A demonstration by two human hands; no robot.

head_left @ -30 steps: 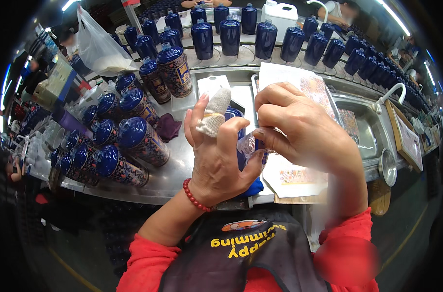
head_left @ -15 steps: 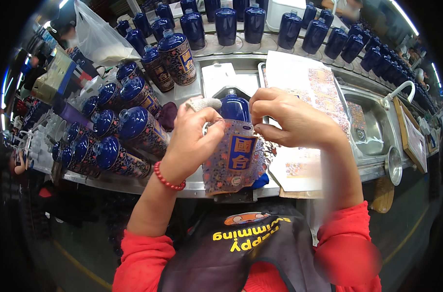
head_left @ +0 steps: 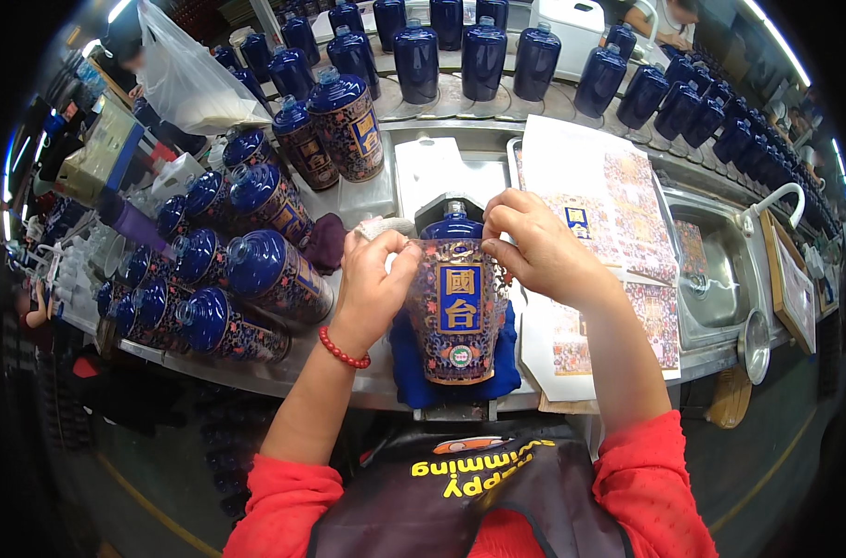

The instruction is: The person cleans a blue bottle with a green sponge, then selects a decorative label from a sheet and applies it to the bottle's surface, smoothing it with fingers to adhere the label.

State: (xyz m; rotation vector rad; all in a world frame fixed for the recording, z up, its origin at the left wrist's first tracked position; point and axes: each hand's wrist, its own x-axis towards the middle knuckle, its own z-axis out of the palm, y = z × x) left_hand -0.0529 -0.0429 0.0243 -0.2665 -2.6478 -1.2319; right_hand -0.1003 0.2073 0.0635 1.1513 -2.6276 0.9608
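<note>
A dark blue glossy bottle [head_left: 452,226] lies in front of me, its neck pointing away. Over its body stretches a patterned decal film [head_left: 459,352] with a blue, gold-edged panel and a small round emblem. My left hand [head_left: 372,288] pinches the film's upper left corner; a pale knitted cover [head_left: 389,225] is on one of its fingers. At the upper right corner, my right hand [head_left: 546,249] is closed on the film with thumb and fingers. A blue cloth [head_left: 503,361] spreads under the bottle. How far the film touches the glass is hard to tell.
Several decorated bottles [head_left: 272,270] lie or stand at left near a plastic bag [head_left: 186,79]. Plain blue bottles [head_left: 416,60] line the far conveyor [head_left: 451,99]. Printed decal sheets [head_left: 618,242] lie at right, beside a sink [head_left: 720,293] with a curved tap [head_left: 781,189].
The film has come down and lined up straight over the bottle, where before it hung slanted to the left. Both hands keep its upper corners. The view has shifted slightly.
</note>
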